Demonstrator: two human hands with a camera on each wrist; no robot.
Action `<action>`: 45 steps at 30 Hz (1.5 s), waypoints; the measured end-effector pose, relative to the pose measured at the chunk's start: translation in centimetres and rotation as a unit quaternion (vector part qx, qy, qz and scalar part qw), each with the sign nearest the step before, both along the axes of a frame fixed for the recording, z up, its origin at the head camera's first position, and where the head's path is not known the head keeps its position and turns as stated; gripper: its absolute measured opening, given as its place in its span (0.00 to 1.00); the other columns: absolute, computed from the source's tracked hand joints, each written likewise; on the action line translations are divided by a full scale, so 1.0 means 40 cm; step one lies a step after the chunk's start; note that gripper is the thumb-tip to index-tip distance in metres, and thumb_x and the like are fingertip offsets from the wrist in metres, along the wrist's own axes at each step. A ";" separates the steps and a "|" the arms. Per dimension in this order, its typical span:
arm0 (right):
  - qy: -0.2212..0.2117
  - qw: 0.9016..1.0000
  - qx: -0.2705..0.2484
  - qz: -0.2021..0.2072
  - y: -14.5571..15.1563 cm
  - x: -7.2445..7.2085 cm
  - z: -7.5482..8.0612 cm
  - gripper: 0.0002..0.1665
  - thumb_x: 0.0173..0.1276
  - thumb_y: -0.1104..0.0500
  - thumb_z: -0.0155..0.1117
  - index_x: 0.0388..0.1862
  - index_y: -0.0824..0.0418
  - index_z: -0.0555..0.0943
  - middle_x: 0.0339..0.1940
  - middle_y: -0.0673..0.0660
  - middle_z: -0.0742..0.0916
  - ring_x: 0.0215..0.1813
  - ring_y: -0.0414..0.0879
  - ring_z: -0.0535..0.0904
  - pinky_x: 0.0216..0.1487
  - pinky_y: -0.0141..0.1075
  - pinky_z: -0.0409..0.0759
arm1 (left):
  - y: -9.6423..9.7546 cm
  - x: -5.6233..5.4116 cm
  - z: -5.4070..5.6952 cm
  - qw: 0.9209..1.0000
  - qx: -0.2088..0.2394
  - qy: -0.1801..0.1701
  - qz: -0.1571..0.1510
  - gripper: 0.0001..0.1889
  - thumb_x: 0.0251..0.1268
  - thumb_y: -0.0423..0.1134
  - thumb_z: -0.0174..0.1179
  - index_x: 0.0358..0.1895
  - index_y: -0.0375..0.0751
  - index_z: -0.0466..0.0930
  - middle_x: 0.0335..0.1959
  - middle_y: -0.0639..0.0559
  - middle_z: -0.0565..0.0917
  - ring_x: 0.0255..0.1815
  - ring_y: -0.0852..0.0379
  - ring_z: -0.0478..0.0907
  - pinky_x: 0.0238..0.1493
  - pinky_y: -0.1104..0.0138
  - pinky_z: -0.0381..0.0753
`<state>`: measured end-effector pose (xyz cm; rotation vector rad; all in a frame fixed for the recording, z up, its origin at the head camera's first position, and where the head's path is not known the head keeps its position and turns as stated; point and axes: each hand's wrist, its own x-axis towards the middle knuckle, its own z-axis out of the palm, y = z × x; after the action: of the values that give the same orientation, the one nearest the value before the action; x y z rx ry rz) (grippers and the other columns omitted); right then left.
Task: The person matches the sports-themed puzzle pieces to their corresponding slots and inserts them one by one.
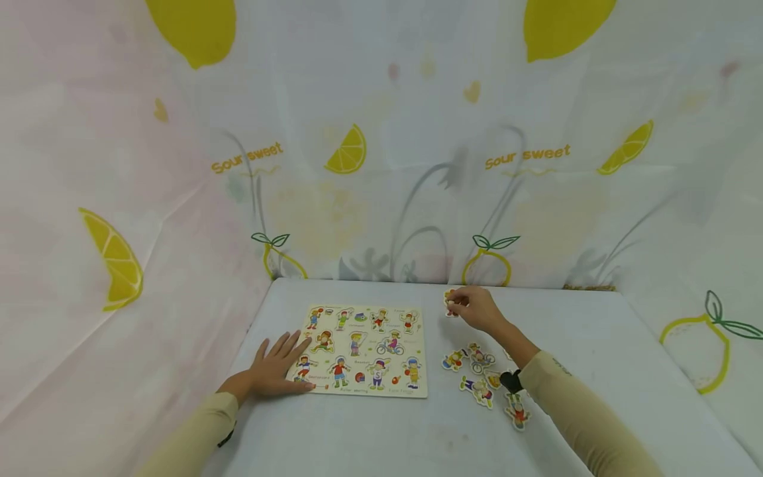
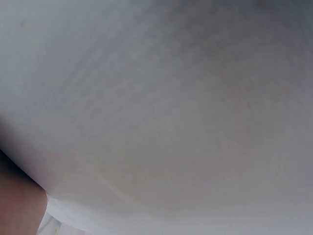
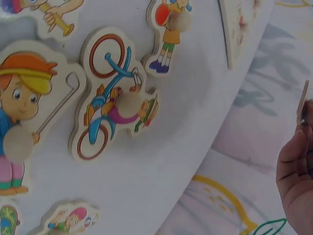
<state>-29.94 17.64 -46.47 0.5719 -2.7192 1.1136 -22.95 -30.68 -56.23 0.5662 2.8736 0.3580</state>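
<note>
My left hand (image 1: 271, 371) lies flat with spread fingers on the left edge of a puzzle board (image 1: 381, 395) printed with sporty children. Beyond the board's right side, my right hand (image 1: 481, 311) pinches a small knobbed puzzle piece (image 1: 448, 299) above the table. The right wrist view shows that piece (image 3: 303, 103) edge-on between thumb and fingers, its picture hidden. Below the right hand are loose pieces, among them a cyclist piece (image 3: 105, 103), a golfer piece (image 3: 22, 88) and a piece with a red paddle (image 3: 168, 46). The left wrist view shows mostly white table and some skin (image 2: 19, 205).
The white table (image 1: 381, 437) ends at a hanging cloth (image 1: 393, 199) printed with lemons, which rises behind and at both sides. Several loose pieces (image 1: 477, 391) lie in a cluster right of the board, partly under the right forearm.
</note>
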 end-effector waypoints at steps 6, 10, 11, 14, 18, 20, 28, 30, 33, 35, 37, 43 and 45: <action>-0.043 0.999 -0.005 -0.009 -0.082 -0.034 -0.032 0.09 0.66 0.64 0.67 0.43 0.67 0.87 0.32 0.57 0.88 0.28 0.41 0.83 0.26 0.32 0.78 | -0.020 -0.019 0.022 1.000 -0.022 0.005 -0.003 0.58 0.51 0.81 0.52 0.81 0.54 0.45 0.82 0.43 0.44 0.82 0.38 0.39 0.73 0.33 0.32; -0.051 0.999 -0.008 -0.003 -0.144 -0.062 -0.038 0.10 0.67 0.63 0.66 0.43 0.67 0.86 0.32 0.58 0.88 0.30 0.43 0.84 0.28 0.33 0.79 | -0.033 -0.040 0.027 0.999 -0.043 0.020 -0.001 0.58 0.50 0.82 0.50 0.81 0.55 0.43 0.83 0.46 0.43 0.82 0.39 0.38 0.73 0.34 0.32; -0.052 0.999 -0.007 -0.003 -0.159 -0.069 -0.038 0.09 0.67 0.63 0.67 0.43 0.67 0.86 0.32 0.58 0.88 0.30 0.44 0.84 0.29 0.33 0.79 | -0.034 -0.044 0.032 0.999 -0.038 0.019 -0.001 0.58 0.50 0.81 0.52 0.81 0.55 0.43 0.83 0.45 0.43 0.82 0.39 0.38 0.73 0.34 0.31; -0.045 0.999 0.002 0.000 -0.205 -0.086 -0.038 0.09 0.65 0.62 0.67 0.41 0.66 0.87 0.32 0.57 0.89 0.31 0.44 0.84 0.31 0.33 0.79 | -0.031 -0.046 0.046 0.999 -0.034 0.013 -0.004 0.59 0.50 0.80 0.53 0.81 0.55 0.42 0.83 0.44 0.43 0.82 0.38 0.38 0.72 0.33 0.30; -0.051 0.999 0.007 0.007 -0.268 -0.107 -0.044 0.08 0.65 0.61 0.68 0.40 0.64 0.88 0.32 0.56 0.89 0.32 0.43 0.84 0.33 0.33 0.80 | -0.013 -0.032 0.062 1.000 -0.021 0.000 -0.005 0.58 0.51 0.79 0.54 0.81 0.53 0.43 0.82 0.42 0.43 0.81 0.37 0.38 0.72 0.32 0.29; -0.060 0.998 0.007 0.015 -0.302 -0.115 -0.050 0.08 0.66 0.61 0.68 0.40 0.64 0.88 0.33 0.55 0.89 0.32 0.43 0.84 0.34 0.33 0.81 | -0.003 -0.023 0.068 1.000 -0.015 -0.009 -0.002 0.58 0.52 0.78 0.56 0.81 0.52 0.44 0.82 0.41 0.43 0.81 0.36 0.38 0.72 0.32 0.29; -0.135 0.989 -0.017 0.055 -0.464 -0.124 -0.063 0.08 0.66 0.60 0.68 0.40 0.62 0.88 0.40 0.57 0.89 0.35 0.44 0.83 0.34 0.35 0.81 | -0.014 -0.003 0.006 0.999 -0.042 -0.017 0.021 0.60 0.47 0.82 0.53 0.81 0.54 0.45 0.83 0.47 0.42 0.83 0.41 0.37 0.73 0.35 0.31; -0.146 0.987 -0.008 0.067 -0.491 -0.129 -0.061 0.07 0.65 0.60 0.69 0.40 0.62 0.88 0.41 0.58 0.89 0.36 0.44 0.83 0.33 0.34 0.80 | -0.009 -0.003 0.003 0.999 -0.037 -0.021 0.022 0.60 0.48 0.82 0.54 0.81 0.54 0.44 0.83 0.48 0.41 0.83 0.41 0.36 0.74 0.35 0.30; -0.161 0.985 -0.001 0.068 -0.521 -0.137 -0.063 0.06 0.64 0.62 0.69 0.37 0.63 0.88 0.37 0.59 0.90 0.34 0.47 0.83 0.32 0.35 0.80 | 0.009 -0.008 0.005 0.999 -0.027 -0.017 0.020 0.59 0.48 0.81 0.54 0.81 0.56 0.44 0.83 0.49 0.40 0.83 0.42 0.36 0.74 0.36 0.30; -0.162 0.985 0.011 0.059 -0.543 -0.144 -0.078 0.04 0.63 0.63 0.69 0.35 0.62 0.89 0.33 0.57 0.90 0.32 0.45 0.82 0.31 0.34 0.79 | 0.023 -0.011 0.009 0.999 -0.024 -0.017 0.017 0.59 0.49 0.82 0.52 0.81 0.57 0.42 0.83 0.49 0.39 0.83 0.43 0.35 0.74 0.36 0.29; -0.160 0.985 0.020 0.055 -0.567 -0.145 -0.093 0.03 0.62 0.64 0.69 0.32 0.61 0.89 0.31 0.56 0.90 0.30 0.44 0.81 0.32 0.34 0.79 | 0.033 -0.009 0.013 1.000 -0.019 -0.021 0.010 0.58 0.49 0.82 0.52 0.81 0.58 0.42 0.83 0.48 0.40 0.83 0.42 0.35 0.74 0.36 0.30; -0.159 0.985 0.021 0.067 -0.664 -0.126 -0.107 0.03 0.61 0.65 0.69 0.31 0.61 0.89 0.31 0.55 0.90 0.30 0.43 0.81 0.33 0.36 0.81 | 0.033 0.011 0.039 0.999 -0.015 -0.030 0.001 0.58 0.50 0.81 0.53 0.81 0.56 0.43 0.82 0.42 0.44 0.82 0.37 0.39 0.73 0.33 0.32; -0.161 0.984 0.018 0.070 -0.696 -0.117 -0.099 0.03 0.61 0.65 0.69 0.31 0.62 0.89 0.29 0.56 0.90 0.28 0.43 0.81 0.33 0.35 0.81 | 0.022 0.016 0.042 0.999 -0.022 -0.029 0.004 0.58 0.51 0.80 0.52 0.81 0.56 0.43 0.82 0.43 0.43 0.82 0.38 0.38 0.73 0.33 0.31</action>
<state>-34.60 -10.21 -50.45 0.6493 -3.0170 1.2942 -22.29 -29.80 -54.54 0.5284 2.8210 0.3051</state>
